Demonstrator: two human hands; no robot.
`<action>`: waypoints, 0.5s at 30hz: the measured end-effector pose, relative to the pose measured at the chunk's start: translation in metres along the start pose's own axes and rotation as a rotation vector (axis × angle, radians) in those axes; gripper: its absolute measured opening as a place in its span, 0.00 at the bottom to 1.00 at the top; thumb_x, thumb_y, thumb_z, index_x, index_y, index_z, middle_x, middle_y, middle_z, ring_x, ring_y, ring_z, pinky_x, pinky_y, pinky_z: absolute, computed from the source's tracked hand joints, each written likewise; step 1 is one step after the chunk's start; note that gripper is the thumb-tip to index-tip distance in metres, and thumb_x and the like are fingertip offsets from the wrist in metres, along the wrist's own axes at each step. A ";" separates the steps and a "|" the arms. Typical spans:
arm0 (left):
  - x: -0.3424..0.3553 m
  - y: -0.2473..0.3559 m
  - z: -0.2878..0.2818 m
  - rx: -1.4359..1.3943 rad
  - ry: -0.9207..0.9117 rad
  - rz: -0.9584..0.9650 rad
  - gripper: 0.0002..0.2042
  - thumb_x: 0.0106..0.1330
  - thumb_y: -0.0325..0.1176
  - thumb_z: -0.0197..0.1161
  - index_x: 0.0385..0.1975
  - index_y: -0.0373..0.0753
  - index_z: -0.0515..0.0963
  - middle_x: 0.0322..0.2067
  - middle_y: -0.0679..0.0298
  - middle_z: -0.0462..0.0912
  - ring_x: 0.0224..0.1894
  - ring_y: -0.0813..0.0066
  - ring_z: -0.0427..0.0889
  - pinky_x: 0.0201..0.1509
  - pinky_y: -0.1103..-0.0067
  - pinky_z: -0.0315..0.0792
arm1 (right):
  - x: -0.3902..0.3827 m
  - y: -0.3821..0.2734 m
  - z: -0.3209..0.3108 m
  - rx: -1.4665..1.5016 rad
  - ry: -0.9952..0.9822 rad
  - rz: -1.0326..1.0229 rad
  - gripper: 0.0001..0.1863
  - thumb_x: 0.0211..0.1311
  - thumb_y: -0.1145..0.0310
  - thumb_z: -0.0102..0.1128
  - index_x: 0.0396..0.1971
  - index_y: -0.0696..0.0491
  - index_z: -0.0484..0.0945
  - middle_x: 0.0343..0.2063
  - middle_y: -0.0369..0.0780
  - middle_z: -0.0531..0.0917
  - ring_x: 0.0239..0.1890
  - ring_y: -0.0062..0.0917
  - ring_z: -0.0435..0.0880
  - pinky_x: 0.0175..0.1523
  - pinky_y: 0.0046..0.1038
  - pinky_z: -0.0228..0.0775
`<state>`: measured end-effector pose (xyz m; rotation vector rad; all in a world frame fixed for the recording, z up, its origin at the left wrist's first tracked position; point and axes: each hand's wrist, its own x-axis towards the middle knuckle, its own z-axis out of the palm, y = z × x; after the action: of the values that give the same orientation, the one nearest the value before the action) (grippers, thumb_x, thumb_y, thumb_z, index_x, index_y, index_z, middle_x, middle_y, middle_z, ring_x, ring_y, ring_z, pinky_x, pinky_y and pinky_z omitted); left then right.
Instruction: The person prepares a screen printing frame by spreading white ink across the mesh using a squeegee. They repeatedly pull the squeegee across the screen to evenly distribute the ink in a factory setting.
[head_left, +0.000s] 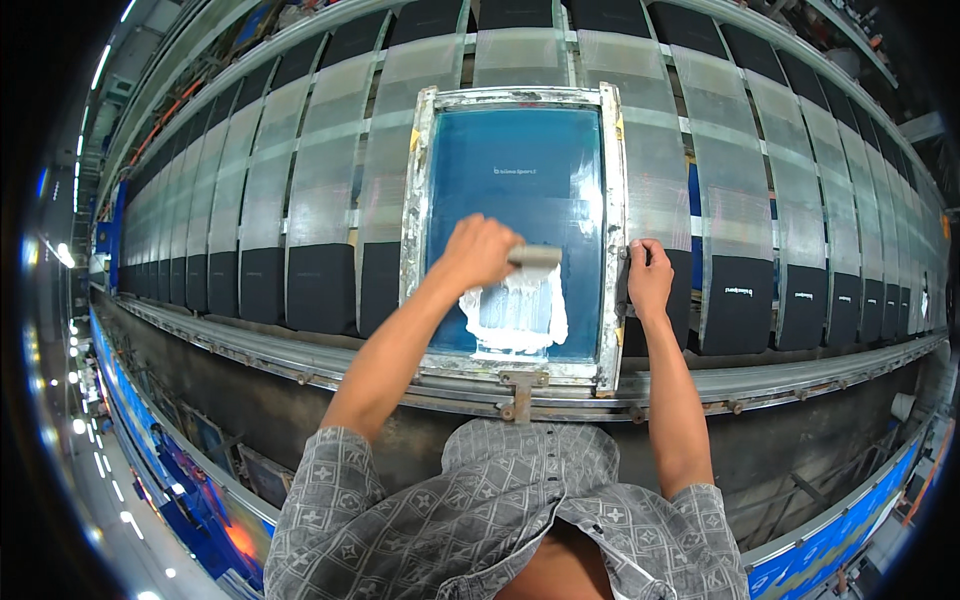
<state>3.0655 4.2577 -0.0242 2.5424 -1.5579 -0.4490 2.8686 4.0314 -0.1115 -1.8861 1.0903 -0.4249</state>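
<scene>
My left hand (480, 250) is closed round a squeegee (537, 256), whose grey handle sticks out to the right of my fist. It is over the blue mesh (515, 140) of a screen printing frame (612, 190). Thick white ink (515, 325) lies on the mesh below the squeegee, spread in a ragged patch toward the near end. A small light print design shows on the upper mesh. My right hand (650, 280) is beside the frame's right rail, fingers curled together above a black fabric piece (665, 320); what they pinch, if anything, is hidden.
Long pale printing boards (740, 170) run in a row to both sides, with black fabric pieces (738, 300) on their near and far ends. Some near pieces at right bear white prints. A metal rail (300, 370) runs along the near edge, with a bracket (523, 392) at the frame.
</scene>
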 end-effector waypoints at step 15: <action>-0.131 0.049 0.041 -0.087 0.244 0.028 0.21 0.41 0.26 0.74 0.39 0.46 0.86 0.40 0.72 0.88 0.39 0.71 0.84 0.48 0.72 0.69 | -0.005 -0.045 -0.019 -0.002 -0.015 0.042 0.14 0.71 0.59 0.61 0.41 0.55 0.84 0.29 0.49 0.87 0.32 0.40 0.87 0.41 0.38 0.75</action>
<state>2.9554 4.3532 -0.0256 2.4021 -1.4508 -0.1898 2.8766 4.0357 -0.0632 -1.8618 1.1187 -0.3849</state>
